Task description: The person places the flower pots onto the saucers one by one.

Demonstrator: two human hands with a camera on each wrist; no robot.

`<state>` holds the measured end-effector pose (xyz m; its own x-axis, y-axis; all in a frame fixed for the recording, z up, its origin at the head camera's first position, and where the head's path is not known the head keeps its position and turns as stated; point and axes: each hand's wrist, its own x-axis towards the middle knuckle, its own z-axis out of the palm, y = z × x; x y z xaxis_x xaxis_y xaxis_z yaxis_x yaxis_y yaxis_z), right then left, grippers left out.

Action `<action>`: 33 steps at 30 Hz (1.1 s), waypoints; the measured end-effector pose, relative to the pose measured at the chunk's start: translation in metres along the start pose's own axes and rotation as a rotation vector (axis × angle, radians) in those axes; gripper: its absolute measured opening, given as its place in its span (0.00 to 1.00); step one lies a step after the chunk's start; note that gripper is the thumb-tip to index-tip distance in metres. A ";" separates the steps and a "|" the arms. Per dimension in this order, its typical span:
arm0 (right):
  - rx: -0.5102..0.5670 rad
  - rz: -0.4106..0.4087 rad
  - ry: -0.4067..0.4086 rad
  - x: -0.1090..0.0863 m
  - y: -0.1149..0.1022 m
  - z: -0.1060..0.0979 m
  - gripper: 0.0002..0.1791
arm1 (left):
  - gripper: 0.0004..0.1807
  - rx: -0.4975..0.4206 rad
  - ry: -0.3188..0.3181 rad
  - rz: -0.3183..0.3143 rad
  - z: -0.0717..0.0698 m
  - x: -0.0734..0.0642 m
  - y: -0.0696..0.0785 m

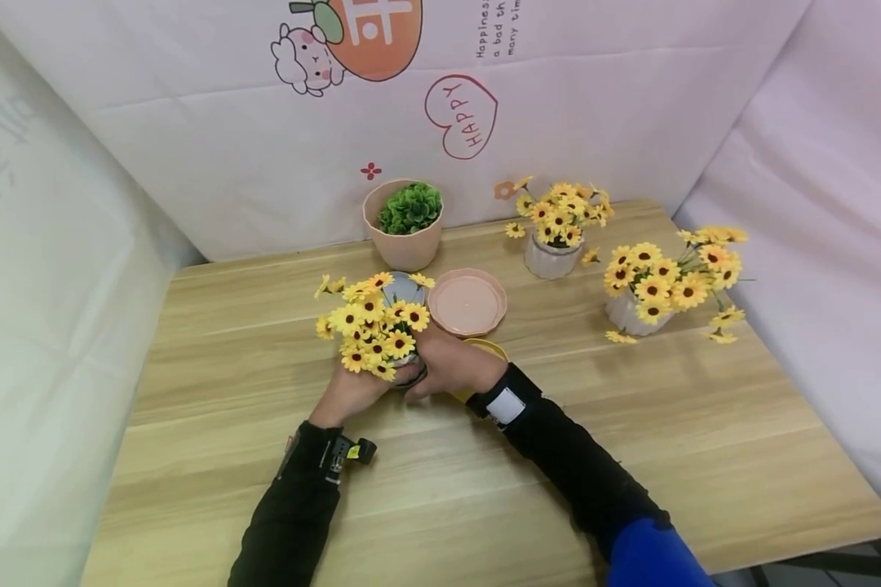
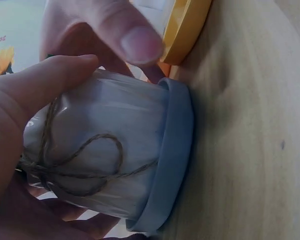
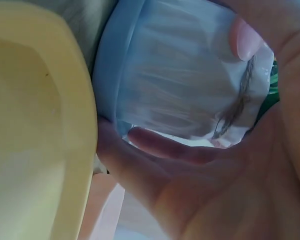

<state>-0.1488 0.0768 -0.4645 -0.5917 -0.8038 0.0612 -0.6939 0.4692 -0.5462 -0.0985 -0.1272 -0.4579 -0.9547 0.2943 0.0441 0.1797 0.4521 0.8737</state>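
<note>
A white flowerpot (image 2: pixel 115 110) tied with twine holds yellow artificial daisies (image 1: pixel 370 326). Its base fits inside a blue saucer (image 2: pixel 172 155), low over the wooden table. My left hand (image 1: pixel 356 391) grips the pot, its thumb lying along the side near the twine. On the other side my right hand (image 1: pixel 451 363) curls round the pot, with fingers touching the saucer's edge in the right wrist view. A yellow saucer (image 3: pixel 30 125) lies close beside my right hand. In the head view, flowers and hands hide most of the pot.
A blue round piece (image 1: pixel 404 287) shows partly behind the daisies. A pink saucer (image 1: pixel 467 302) lies right of it. Behind stands a pink pot (image 1: pixel 407 249) with a green plant. Two more daisy pots, one at the back (image 1: pixel 552 259) and one at right (image 1: pixel 635 314), stand on the table (image 1: pixel 631 456).
</note>
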 end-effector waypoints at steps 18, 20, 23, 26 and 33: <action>-0.091 0.131 0.011 0.006 -0.034 -0.003 0.48 | 0.53 0.018 -0.005 -0.055 -0.009 -0.007 0.000; -0.083 0.144 -0.005 0.010 -0.036 -0.002 0.47 | 0.54 0.012 0.001 -0.072 -0.012 -0.009 0.000; -0.078 0.163 -0.029 0.015 -0.039 -0.001 0.43 | 0.55 0.025 0.001 -0.099 -0.016 -0.012 -0.001; -0.080 0.175 -0.048 0.021 -0.043 0.001 0.37 | 0.56 0.040 -0.003 -0.123 -0.021 -0.014 -0.003; -0.133 0.185 -0.101 0.038 -0.052 0.004 0.36 | 0.53 0.090 -0.020 -0.157 -0.033 -0.019 -0.012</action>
<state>-0.1334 0.0198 -0.4373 -0.6743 -0.7291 -0.1169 -0.6295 0.6504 -0.4251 -0.0907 -0.1655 -0.4536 -0.9679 0.2304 -0.1004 0.0498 0.5673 0.8220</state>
